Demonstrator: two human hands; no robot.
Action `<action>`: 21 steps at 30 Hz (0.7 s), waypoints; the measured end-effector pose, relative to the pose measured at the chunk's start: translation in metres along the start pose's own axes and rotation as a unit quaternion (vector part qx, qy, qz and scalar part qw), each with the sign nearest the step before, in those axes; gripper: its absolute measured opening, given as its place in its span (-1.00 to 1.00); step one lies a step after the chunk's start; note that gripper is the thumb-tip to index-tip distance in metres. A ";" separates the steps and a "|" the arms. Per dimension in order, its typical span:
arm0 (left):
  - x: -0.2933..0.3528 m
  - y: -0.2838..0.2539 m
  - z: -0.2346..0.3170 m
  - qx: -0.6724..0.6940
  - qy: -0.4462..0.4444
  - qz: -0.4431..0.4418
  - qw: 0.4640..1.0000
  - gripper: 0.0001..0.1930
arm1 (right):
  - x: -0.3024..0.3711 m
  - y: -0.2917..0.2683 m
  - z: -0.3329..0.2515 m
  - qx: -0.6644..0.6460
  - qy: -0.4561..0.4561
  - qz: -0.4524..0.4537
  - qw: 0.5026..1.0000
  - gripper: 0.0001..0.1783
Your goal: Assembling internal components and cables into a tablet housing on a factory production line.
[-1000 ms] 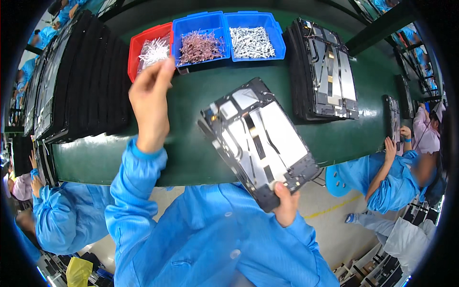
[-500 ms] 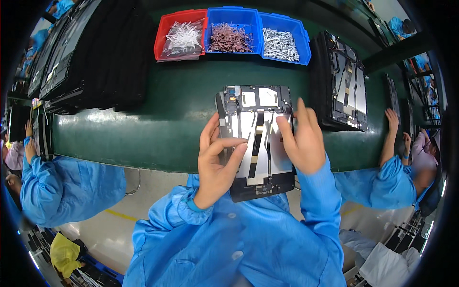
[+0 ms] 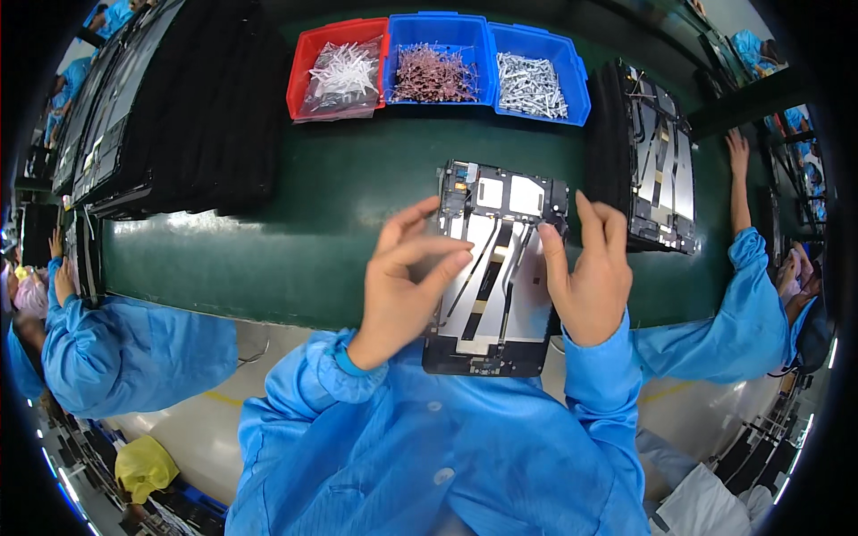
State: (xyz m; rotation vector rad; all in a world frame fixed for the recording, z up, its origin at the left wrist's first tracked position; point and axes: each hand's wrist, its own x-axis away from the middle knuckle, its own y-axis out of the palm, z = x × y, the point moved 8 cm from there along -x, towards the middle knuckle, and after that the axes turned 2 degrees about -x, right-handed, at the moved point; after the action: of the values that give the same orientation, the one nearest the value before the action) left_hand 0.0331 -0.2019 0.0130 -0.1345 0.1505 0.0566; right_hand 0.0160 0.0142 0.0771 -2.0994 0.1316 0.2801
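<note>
A tablet assembly [image 3: 534,295] with its back off lies slightly turned at the table's near edge, showing silver plates, black cables and a dark frame. My left hand [image 3: 393,286] is over its left side, thumb and forefinger tips pinched close together above the silver area. Anything between those tips is too small to make out. The other left fingers are curled near the upper left edge. At the right edge my right hand [image 3: 590,277] has its thumb over the tablet, near the upper cable ends. Its fingers are stretched out beyond the edge, apart from the thumb.
Behind stand a red bin [image 3: 299,80] of white strips, a blue bin [image 3: 433,31] of copper-coloured parts and another blue bin [image 3: 576,85] of silver parts. Dark stacked panels [image 3: 210,116] rise at left, similar tablet assemblies [image 3: 666,170] at right. Co-workers in blue sit on both sides.
The tablet assembly has shifted right and turned slightly clockwise. My right hand has moved right with it. My left thumb and forefinger tips have come closer together. The right co-worker's arm reaches farther forward.
</note>
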 end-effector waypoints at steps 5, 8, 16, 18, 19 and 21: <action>-0.015 -0.017 0.005 0.090 -0.029 -0.020 0.995 -0.84 | -0.007 0.048 -0.053 -0.339 -0.096 -0.216 0.911 -0.46; -0.017 -0.023 0.011 0.050 0.009 -0.011 0.999 -0.83 | -0.001 0.085 -0.045 -0.454 0.086 -0.309 0.831 -0.63; -0.025 -0.021 0.044 -0.266 0.242 0.018 0.933 -0.77 | -0.023 0.059 -0.051 -0.324 -0.147 -0.107 0.928 -0.84; -0.028 -0.017 0.041 -0.296 0.240 0.024 0.924 -0.77 | -0.026 0.064 -0.048 -0.307 -0.151 -0.099 0.934 -0.84; -0.029 -0.015 0.039 -0.295 0.238 0.021 0.925 -0.77 | -0.027 0.067 -0.046 -0.314 -0.161 -0.093 0.931 -0.86; -0.036 -0.017 0.020 -0.269 0.157 0.018 0.950 -0.76 | -0.029 0.070 -0.043 -0.321 -0.168 -0.086 0.928 -0.87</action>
State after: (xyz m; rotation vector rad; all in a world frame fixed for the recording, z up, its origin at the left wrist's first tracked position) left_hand 0.0017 -0.2173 0.0401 -0.6879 0.4545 0.1130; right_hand -0.0205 -0.0595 0.0477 -2.6443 -0.4009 0.6380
